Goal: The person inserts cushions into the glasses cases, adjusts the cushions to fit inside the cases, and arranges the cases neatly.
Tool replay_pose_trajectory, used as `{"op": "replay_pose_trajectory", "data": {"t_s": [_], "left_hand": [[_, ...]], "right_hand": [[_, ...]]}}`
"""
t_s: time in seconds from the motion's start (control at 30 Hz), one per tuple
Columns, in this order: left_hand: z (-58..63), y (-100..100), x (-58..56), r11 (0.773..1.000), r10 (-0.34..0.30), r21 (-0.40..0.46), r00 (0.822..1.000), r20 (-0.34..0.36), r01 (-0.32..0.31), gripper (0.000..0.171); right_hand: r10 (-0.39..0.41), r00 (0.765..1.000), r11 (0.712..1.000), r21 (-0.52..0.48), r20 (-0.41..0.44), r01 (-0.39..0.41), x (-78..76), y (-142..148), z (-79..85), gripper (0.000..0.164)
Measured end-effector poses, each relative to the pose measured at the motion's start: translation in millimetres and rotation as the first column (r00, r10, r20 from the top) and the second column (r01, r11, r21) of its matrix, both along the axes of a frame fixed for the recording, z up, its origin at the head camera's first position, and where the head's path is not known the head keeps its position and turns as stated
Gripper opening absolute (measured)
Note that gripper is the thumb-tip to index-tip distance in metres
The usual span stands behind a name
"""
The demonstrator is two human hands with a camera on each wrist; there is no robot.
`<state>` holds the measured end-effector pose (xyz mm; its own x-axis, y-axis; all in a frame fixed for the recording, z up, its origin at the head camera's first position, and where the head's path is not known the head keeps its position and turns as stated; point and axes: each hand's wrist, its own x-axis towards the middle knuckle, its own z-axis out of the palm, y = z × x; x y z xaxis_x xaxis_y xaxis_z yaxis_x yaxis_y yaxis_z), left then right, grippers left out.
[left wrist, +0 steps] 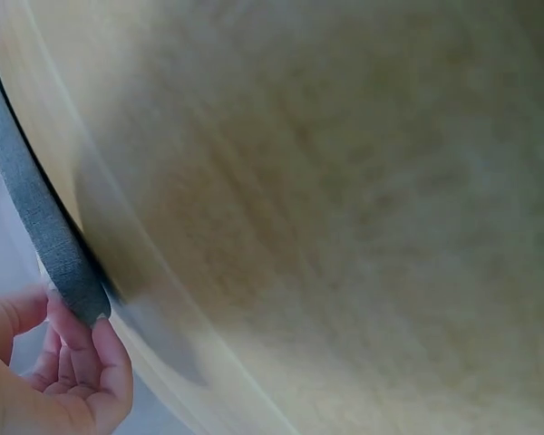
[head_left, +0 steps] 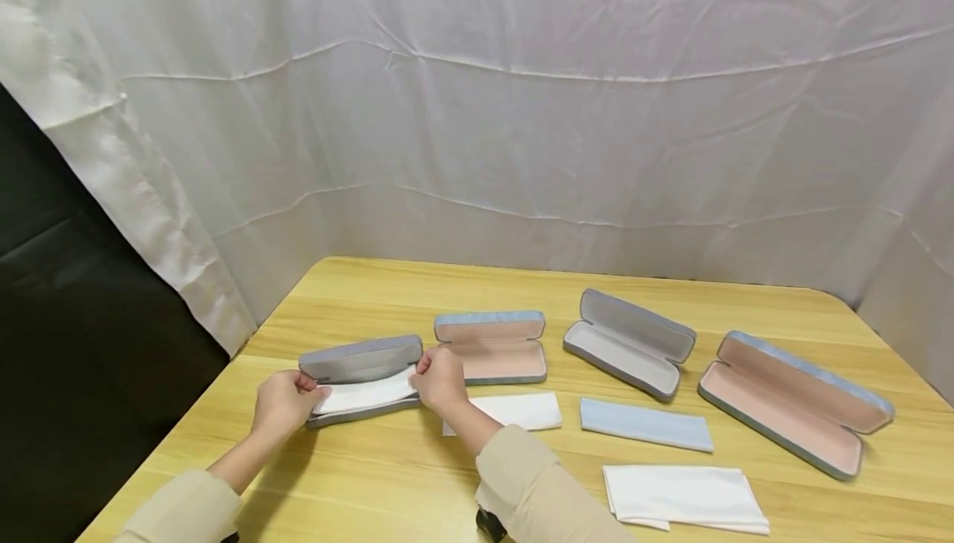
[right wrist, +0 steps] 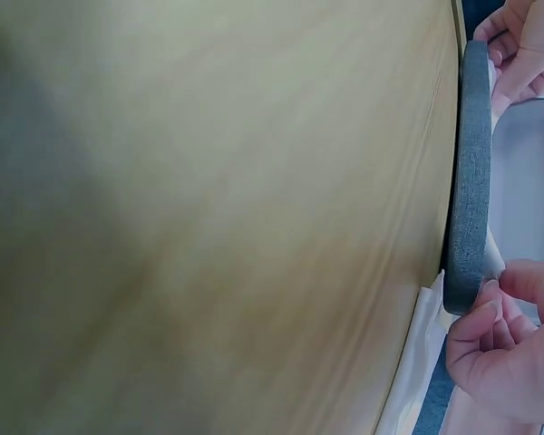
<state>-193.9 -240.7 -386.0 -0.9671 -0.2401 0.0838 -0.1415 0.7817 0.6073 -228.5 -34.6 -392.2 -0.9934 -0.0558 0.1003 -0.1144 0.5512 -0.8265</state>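
An open grey glasses case [head_left: 361, 359] stands at the left of the table, with a folded white cloth [head_left: 368, 394] lying along its lower half. My left hand [head_left: 281, 401] grips the left end of the cloth, thumb on top and fingers curled at the case's end. At the right end, my right hand [head_left: 443, 377] pinches the cloth between thumb and fingers. Seen from the right wrist, both hands sit at opposite ends of the case's dark base [right wrist: 472, 181]. In the left wrist view, the left fingers [left wrist: 111, 372] touch the base's corner.
Right of this case stand an open blue case with pink lining [head_left: 507, 361], another grey case [head_left: 629, 353] and a larger blue one [head_left: 782, 419]. In front lie a white cloth [head_left: 525, 410], a light blue cloth [head_left: 645, 425] and a bigger white cloth [head_left: 681, 495].
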Motion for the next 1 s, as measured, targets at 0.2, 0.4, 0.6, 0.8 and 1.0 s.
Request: {"op": "replay_pose_trajectory", "data": {"t_s": [0.2,0.4,0.6,0.8,1.0], "left_hand": [[0.8,-0.8,0.9,1.000,-0.010,-0.020,1.000,-0.002,0.010,0.021],[4.1,-3.2,6.8,0.998,-0.036,-0.054,0.999,0.013,0.037,0.023],[17.8,-4.9,14.2,0.988,-0.094,-0.130,0.995,-0.037,0.088,0.022],[32.0,-14.5,13.0,0.978,-0.141,-0.169,0.985,-0.103,0.122,0.032],[31.1,-26.6,4.4,0.966,-0.249,-0.128,0.947,-0.202,0.227,0.051]], "right_hand": [[0.005,1.000,0.999,0.034,-0.028,-0.004,0.4,-0.2,-1.5,0.025],[0.035,0.999,0.999,0.020,-0.028,-0.034,1.3,6.0,2.8,0.020],[0.090,0.984,0.996,-0.011,-0.156,-0.093,0.6,19.9,13.4,0.011],[0.151,0.936,0.980,-0.076,-0.317,-0.183,-3.7,28.1,21.0,0.006],[0.236,0.919,0.962,-0.061,-0.314,-0.268,-6.4,28.8,23.8,0.031]]}}
